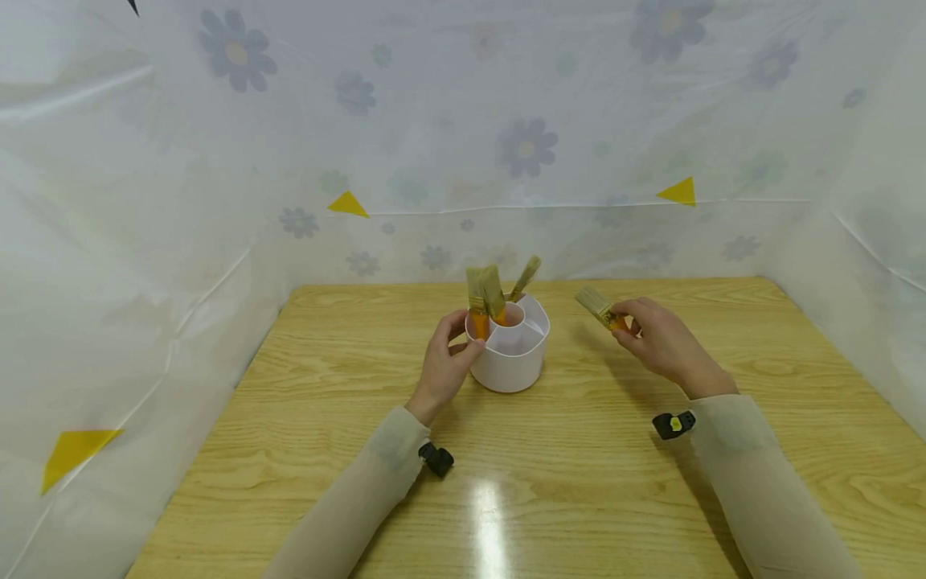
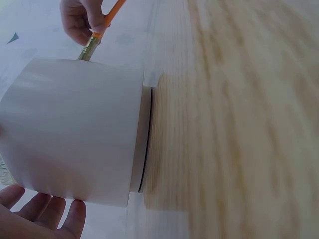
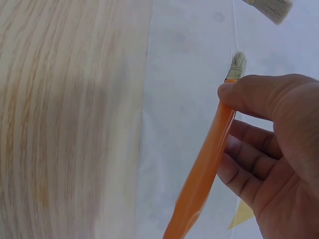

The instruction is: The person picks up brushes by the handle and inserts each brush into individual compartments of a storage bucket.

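Note:
On the wooden table stands a white round divided brush holder (image 1: 506, 371). My left hand (image 1: 450, 363) grips its left side at the rim, fingertips (image 2: 75, 216) against the wall in the left wrist view. Two flat paintbrushes (image 1: 475, 289) with orange handles stand bristles up in the holder's left and middle parts. Behind them a narrower brush (image 1: 526, 275) leans to the right. To the right of the holder my right hand (image 1: 661, 338) pinches another paintbrush (image 1: 595, 305) near its ferrule, bristles pointing up and left. Its orange handle (image 3: 202, 174) slants downward in the right wrist view.
The wood-grain table (image 1: 325, 450) ends at a pale flowered plastic sheet (image 1: 448, 129) behind, with more sheeting on both sides. Yellow triangular patches (image 1: 349, 204) mark the sheet. Each wrist bears a small black camera (image 1: 437, 460).

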Available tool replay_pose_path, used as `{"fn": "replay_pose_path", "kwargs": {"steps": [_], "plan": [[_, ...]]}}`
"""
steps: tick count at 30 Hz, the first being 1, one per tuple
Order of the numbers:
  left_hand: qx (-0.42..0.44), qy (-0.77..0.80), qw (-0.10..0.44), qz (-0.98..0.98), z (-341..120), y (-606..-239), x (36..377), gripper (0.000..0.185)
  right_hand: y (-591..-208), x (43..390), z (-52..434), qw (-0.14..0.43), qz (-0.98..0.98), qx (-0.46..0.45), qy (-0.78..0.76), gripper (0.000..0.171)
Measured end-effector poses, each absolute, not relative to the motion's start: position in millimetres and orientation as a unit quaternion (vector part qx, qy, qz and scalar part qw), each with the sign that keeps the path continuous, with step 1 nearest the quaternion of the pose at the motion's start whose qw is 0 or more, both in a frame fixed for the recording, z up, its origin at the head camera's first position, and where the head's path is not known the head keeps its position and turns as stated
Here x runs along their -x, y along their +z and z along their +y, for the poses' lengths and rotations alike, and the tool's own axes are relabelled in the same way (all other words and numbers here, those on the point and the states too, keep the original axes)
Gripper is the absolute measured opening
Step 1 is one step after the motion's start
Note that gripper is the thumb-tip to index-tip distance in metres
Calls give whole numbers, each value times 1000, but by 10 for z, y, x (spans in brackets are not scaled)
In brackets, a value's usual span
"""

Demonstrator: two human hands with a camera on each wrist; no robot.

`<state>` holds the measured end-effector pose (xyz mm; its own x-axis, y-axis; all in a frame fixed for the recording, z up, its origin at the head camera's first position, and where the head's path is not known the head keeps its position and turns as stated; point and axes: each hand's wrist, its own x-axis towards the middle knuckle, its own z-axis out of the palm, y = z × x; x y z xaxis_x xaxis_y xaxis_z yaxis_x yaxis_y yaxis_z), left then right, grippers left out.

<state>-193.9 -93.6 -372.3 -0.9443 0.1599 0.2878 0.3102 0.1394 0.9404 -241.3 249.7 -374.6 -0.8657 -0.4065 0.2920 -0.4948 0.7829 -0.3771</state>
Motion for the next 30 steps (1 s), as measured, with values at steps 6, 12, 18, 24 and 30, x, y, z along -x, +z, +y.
{"fn": "replay_pose_path", "kwargs": {"steps": [6,12,18,24,30], "plan": [[157,-638,57,-752,-935,-3727,1937,52,-3736,2404,2486,110,-936,-247,224,33],[159,-638,55,-752,-938,-3722,1935,51,-3729,2391,2476,125,-933,-257,221,33],[163,-642,59,-747,-939,-3734,1944,52,-3714,2384,2464,136,-929,-263,221,33],[162,-644,61,-745,-940,-3731,1945,51,-3687,2374,2437,153,-924,-274,221,33],[165,-643,62,-745,-942,-3732,1946,52,-3655,2348,2414,159,-921,-278,223,35]]}}
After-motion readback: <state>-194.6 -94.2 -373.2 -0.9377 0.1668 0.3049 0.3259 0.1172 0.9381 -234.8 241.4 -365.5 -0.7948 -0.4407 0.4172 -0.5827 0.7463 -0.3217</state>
